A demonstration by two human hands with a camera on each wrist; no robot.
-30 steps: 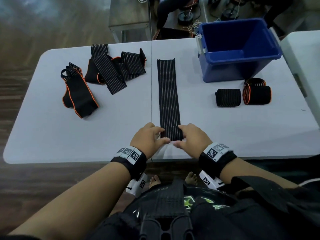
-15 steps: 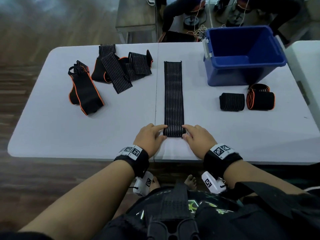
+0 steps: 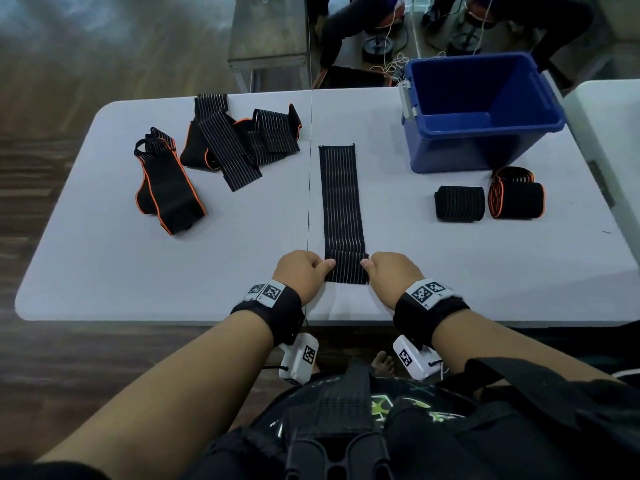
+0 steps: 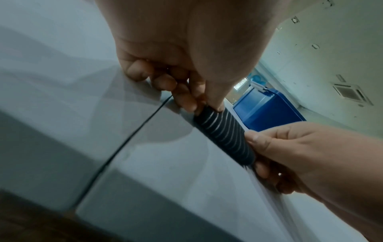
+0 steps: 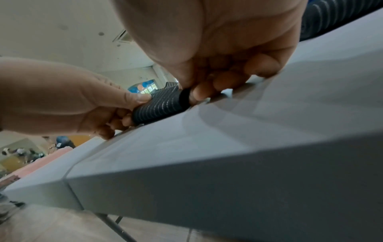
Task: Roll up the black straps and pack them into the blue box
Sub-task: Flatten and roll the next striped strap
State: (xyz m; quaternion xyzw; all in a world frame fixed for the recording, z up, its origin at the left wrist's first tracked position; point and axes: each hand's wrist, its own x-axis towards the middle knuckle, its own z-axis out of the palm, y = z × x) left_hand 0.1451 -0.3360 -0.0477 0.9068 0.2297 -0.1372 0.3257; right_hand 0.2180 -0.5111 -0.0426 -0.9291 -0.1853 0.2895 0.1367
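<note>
A long black striped strap [image 3: 341,199] lies flat down the middle of the white table [image 3: 104,271], its near end wound into a small roll [image 3: 347,270]. My left hand [image 3: 304,271] pinches the roll's left end and my right hand [image 3: 393,271] pinches its right end. The left wrist view shows the roll [image 4: 223,135] between my left hand [image 4: 186,98] and right hand [image 4: 290,155]. In the right wrist view the roll [image 5: 159,106] sits between my right hand [image 5: 217,81] and left hand [image 5: 103,104]. The blue box [image 3: 481,109] stands open at the back right.
Two finished rolls, one striped [image 3: 459,203] and one orange-edged [image 3: 516,199], lie in front of the box. Loose straps sit at the back left: an orange-edged one [image 3: 166,188] and a tangled pile [image 3: 239,136]. A second white table [image 3: 609,133] adjoins on the right.
The strap's near end has been turned over into a thicker roll, and both hands have shifted from the front of it to its two ends. The head view has tilted down.
</note>
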